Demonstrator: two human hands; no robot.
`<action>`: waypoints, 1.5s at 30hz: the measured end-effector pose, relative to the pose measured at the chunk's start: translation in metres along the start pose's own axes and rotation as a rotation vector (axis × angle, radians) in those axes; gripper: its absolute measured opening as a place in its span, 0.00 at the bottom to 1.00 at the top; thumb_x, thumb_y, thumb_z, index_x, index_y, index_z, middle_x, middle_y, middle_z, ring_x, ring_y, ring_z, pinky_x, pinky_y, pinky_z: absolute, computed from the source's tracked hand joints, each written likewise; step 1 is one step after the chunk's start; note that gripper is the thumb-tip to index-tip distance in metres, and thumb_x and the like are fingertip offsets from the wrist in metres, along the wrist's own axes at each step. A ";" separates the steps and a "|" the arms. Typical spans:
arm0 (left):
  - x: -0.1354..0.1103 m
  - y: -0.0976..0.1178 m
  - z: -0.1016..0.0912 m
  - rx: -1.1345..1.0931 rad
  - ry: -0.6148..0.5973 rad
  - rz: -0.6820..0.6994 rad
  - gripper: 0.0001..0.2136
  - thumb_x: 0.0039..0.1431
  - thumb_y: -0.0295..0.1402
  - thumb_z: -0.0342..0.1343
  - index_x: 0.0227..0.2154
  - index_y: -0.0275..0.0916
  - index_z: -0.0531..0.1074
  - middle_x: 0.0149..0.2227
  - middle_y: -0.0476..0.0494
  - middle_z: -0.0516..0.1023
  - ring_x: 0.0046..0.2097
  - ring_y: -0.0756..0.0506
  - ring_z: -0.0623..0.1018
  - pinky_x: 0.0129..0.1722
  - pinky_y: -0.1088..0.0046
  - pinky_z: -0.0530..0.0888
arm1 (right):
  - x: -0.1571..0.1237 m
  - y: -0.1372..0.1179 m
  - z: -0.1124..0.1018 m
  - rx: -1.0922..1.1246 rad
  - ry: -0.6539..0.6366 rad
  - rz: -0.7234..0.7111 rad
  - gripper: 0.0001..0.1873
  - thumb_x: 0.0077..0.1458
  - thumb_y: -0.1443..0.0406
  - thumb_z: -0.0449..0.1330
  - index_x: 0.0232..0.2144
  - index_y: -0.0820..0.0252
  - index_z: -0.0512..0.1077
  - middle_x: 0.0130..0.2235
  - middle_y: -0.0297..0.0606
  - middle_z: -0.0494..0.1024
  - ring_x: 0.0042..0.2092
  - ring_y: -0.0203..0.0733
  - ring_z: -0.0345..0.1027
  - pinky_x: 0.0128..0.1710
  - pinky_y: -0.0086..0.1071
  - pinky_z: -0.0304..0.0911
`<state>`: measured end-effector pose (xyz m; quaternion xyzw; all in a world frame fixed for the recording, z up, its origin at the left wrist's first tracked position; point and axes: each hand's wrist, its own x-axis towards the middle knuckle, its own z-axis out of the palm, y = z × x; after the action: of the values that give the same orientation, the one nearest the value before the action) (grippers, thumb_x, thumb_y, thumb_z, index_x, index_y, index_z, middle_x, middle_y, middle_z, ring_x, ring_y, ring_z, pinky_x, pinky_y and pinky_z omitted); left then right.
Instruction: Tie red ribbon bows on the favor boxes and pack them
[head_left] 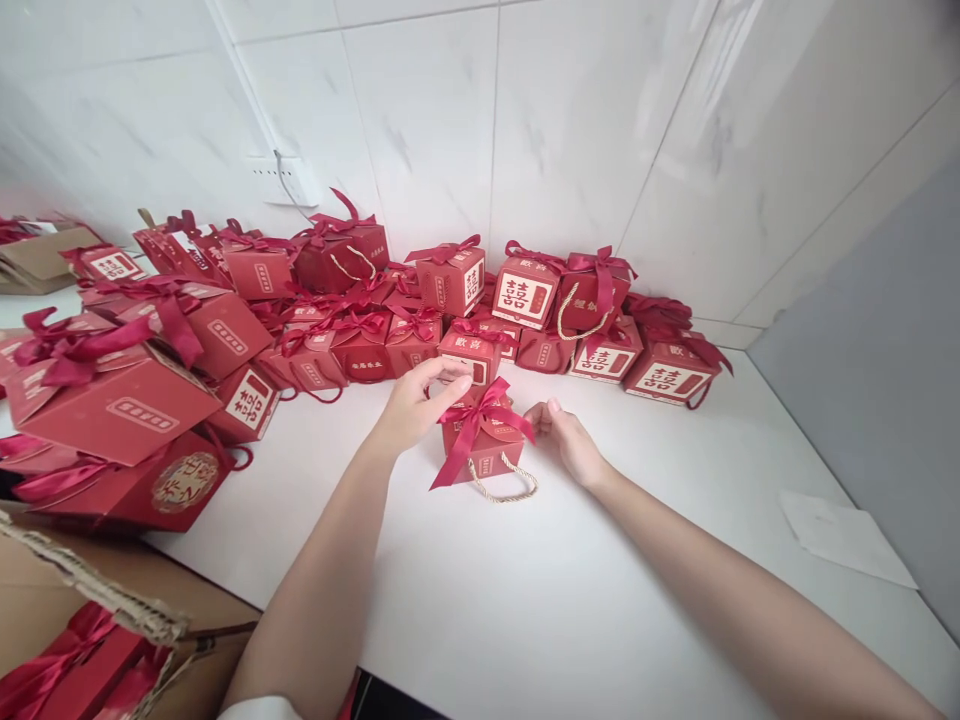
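Note:
A small red gift box (501, 455) stands on the white table, tied with a glossy red ribbon bow (480, 412). A twisted cream cord handle (510, 497) droops from its front. At the box's upper left is my left hand (420, 405), its fingers stretched out and its thumb near the ribbon; whether it touches the bow I cannot tell. My right hand (568, 440) is just right of the box, fingers loosely bent and thumb up, close to the ribbon's right tail. Nothing shows in either hand. Directly behind stands another red box (480, 352), partly covered by my left fingers.
Several red ribboned boxes (525, 290) line the tiled wall, some stacked. More boxes (120, 390) pile up at left. An open cardboard carton (202, 605) holding red boxes is at lower left. White paper (844, 538) lies at right, beside a grey panel (885, 330).

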<state>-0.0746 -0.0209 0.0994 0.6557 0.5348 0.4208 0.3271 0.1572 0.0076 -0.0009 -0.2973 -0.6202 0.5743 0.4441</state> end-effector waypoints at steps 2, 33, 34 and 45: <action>0.000 0.001 0.005 0.016 -0.023 -0.013 0.14 0.59 0.44 0.57 0.41 0.42 0.76 0.49 0.44 0.78 0.51 0.40 0.75 0.53 0.62 0.70 | -0.001 -0.007 0.003 0.024 -0.039 0.014 0.33 0.65 0.43 0.42 0.25 0.59 0.71 0.26 0.36 0.72 0.31 0.41 0.65 0.38 0.36 0.62; 0.005 -0.007 0.008 0.018 -0.219 -0.088 0.14 0.53 0.44 0.63 0.26 0.38 0.69 0.32 0.51 0.71 0.35 0.49 0.71 0.38 0.72 0.66 | -0.003 -0.043 -0.014 0.064 -1.121 0.626 0.25 0.53 0.50 0.60 0.25 0.69 0.78 0.14 0.36 0.73 0.11 0.33 0.61 0.11 0.25 0.54; 0.005 -0.006 0.008 0.031 -0.214 -0.089 0.14 0.53 0.43 0.63 0.26 0.38 0.69 0.33 0.51 0.71 0.35 0.49 0.71 0.38 0.72 0.66 | -0.002 -0.060 -0.022 -0.008 -1.174 0.639 0.25 0.53 0.49 0.60 0.28 0.69 0.79 0.14 0.35 0.73 0.10 0.32 0.59 0.10 0.24 0.52; 0.004 -0.002 0.009 0.061 -0.220 -0.102 0.15 0.53 0.45 0.62 0.26 0.38 0.68 0.33 0.50 0.72 0.36 0.48 0.72 0.37 0.72 0.67 | 0.055 -0.271 -0.110 0.116 0.870 -0.287 0.04 0.62 0.65 0.55 0.35 0.57 0.70 0.29 0.33 0.78 0.23 0.27 0.68 0.19 0.25 0.50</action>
<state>-0.0674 -0.0161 0.0945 0.6795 0.5408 0.3128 0.3846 0.2698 0.0607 0.2690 -0.3966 -0.3780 0.3627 0.7538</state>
